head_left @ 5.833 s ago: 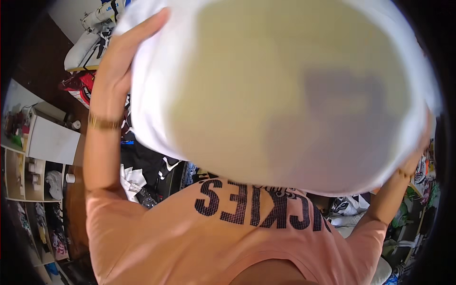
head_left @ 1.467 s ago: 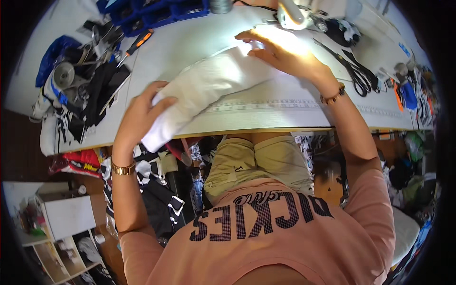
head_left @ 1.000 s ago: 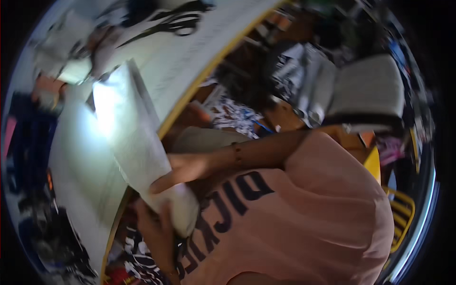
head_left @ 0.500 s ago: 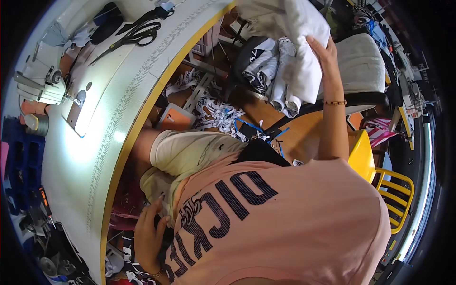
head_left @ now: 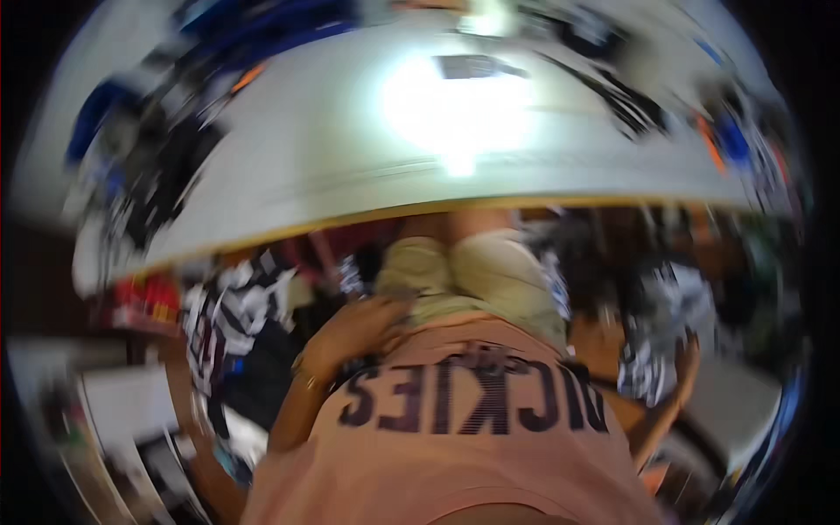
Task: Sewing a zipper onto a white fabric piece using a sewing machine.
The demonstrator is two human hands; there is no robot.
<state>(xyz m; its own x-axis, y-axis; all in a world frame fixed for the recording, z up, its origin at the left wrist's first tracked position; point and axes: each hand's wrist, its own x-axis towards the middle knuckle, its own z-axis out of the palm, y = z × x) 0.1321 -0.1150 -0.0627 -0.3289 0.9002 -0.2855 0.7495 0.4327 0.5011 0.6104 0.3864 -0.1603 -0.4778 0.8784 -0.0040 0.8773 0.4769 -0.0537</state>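
Observation:
The picture is smeared by motion. My left hand (head_left: 357, 329) rests low against my lap, on the edge of my khaki shorts (head_left: 472, 273), and nothing shows in it. My right hand (head_left: 687, 354) hangs down at my right side, next to a black-and-white patterned cloth (head_left: 646, 376). The blur hides whether its fingers grip that cloth. The white worktable (head_left: 350, 175) curves across the top, with a bright lit patch in its middle.
Dark tools and blue items (head_left: 149, 166) crowd the table's left end, and more small things (head_left: 726, 140) lie at its right end. Black-and-white clothes (head_left: 227, 306) are heaped on the floor to my left. A pale seat (head_left: 735, 394) stands at my right.
My view has swung back to face the table. My right hand has dropped from holding a white cloth up at the right to low by my side. The white cloth is out of sight.

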